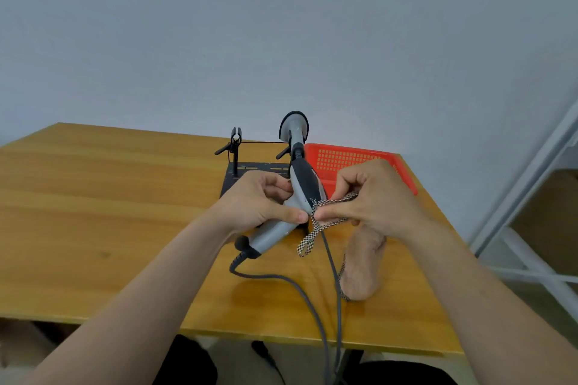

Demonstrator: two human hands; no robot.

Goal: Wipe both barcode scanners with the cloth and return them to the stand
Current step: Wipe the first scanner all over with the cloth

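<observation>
My left hand (261,201) grips a grey and black barcode scanner (294,208) above the table, its handle pointing down toward me. My right hand (372,197) pinches a tan cloth (362,266) with a checkered edge against the scanner's head; most of the cloth hangs down onto the table. A second grey scanner (294,128) sits upright in the right holder of the black stand (247,170) behind my hands. The stand's left holder (235,137) holds nothing. Grey cables (312,306) run from the scanners off the table's near edge.
A red plastic basket (347,158) stands right of the stand at the back of the wooden table (109,212). A white metal shelf frame (531,228) is off the table's right side. A pale wall rises behind.
</observation>
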